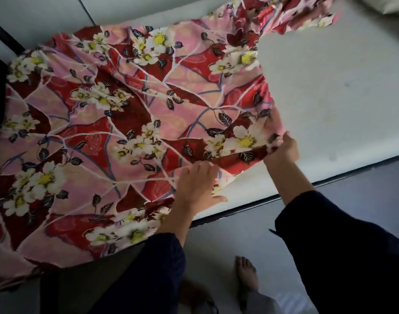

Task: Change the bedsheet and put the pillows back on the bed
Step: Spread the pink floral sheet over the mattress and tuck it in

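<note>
Likely spreading red-pink floral fabric bedsheet (pixel 126 114): right hand (pixel 282 150) pinches its edge, left hand (pixel 198 184) presses flat, fingers straight; next probably drag across bare white mattress (pixel 329 87).

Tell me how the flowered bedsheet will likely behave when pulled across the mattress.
Probably floppy: the bedsheet wrinkles and drapes over the mattress edge. Likely light: the right hand holds its bunched edge in one grip.

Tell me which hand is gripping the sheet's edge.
The right hand: its fingers curl round the edge of the floral sheet, over the bare mattress. The left hand only rests flat on it, fingers spread.
</note>
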